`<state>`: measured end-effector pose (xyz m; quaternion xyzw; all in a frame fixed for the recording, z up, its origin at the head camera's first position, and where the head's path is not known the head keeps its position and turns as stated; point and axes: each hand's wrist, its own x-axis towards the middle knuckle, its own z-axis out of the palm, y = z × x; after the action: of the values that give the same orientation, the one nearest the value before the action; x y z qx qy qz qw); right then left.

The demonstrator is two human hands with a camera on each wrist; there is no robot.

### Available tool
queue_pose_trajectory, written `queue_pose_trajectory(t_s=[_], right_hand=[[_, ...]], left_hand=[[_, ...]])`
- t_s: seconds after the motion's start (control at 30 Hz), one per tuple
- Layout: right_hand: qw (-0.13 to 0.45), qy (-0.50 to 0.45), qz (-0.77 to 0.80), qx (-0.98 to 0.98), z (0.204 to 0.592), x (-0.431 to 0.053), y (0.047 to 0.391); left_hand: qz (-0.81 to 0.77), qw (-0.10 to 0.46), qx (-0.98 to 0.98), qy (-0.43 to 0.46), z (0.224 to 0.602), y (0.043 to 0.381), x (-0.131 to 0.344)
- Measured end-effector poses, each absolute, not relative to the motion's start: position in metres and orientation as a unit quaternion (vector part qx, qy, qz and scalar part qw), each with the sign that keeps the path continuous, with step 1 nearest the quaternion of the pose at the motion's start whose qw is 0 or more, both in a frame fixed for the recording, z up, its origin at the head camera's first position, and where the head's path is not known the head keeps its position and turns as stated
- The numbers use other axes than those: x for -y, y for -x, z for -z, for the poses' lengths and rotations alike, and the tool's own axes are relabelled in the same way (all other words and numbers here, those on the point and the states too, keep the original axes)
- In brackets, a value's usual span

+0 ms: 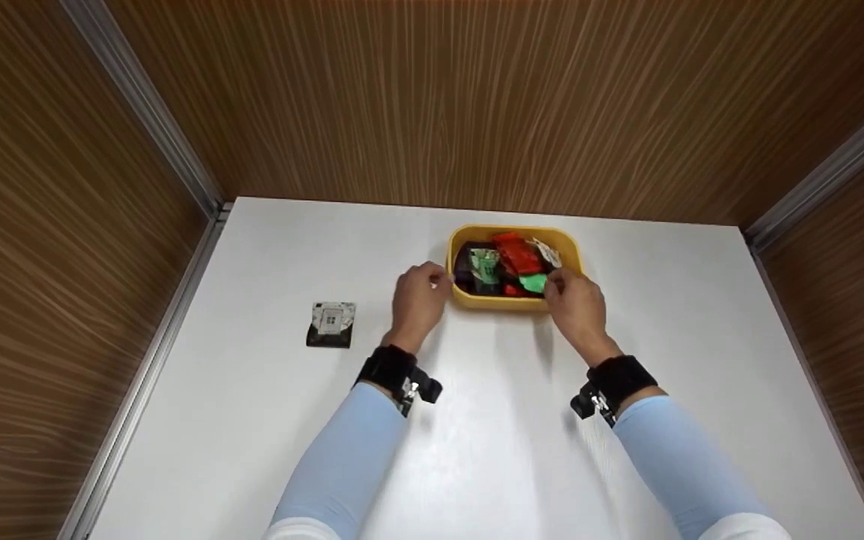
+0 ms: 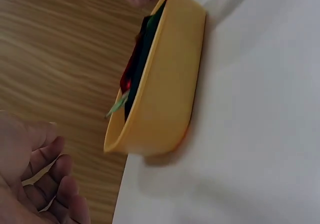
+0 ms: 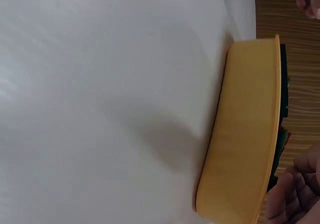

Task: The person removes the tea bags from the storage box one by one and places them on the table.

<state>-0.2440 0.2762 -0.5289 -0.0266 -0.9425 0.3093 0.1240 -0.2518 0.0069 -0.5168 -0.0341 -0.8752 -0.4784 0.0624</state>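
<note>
A yellow plastic container [image 1: 507, 303] filled with small packets stands toward the back of the white table. A red packet [image 1: 517, 253] lies on top, with a green-and-black packet [image 1: 485, 268] to its left and a bright green one [image 1: 532, 283] at the front right. Just off the container's left side is my left hand [image 1: 421, 300], its fingers loosely bent and nothing between them in the left wrist view. My right hand [image 1: 578, 307] is at the front right corner, with relaxed, bent fingers right at the rim beside the green packet.
One black-and-white packet [image 1: 331, 325] lies alone on the white table [image 1: 462, 457], left of the container. Wood-grain panels [image 1: 417, 105] enclose the table at the back and on both sides, with metal strips [image 1: 151, 105] along the corners.
</note>
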Motion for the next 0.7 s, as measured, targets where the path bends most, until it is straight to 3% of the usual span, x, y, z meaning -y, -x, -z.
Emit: queue_pose_trajectory(t_s=[0.17,0.37,0.7], right_hand=[[0.127,0.036,-0.23,0.964,0.53,-0.284,0.259],[0.11,0.035,-0.179,0.977,0.536,-0.286,0.269],[0.186,0.014,-0.154,0.97,0.549,-0.29,0.267]], left_hand=[[0.418,0.047,0.901,0.101,0.518,0.253,-0.059],[0.285,0.049,0.947,0.137,0.526,0.252,-0.089],[0.231,0.034,0.964,0.127,0.528,0.25,-0.1]])
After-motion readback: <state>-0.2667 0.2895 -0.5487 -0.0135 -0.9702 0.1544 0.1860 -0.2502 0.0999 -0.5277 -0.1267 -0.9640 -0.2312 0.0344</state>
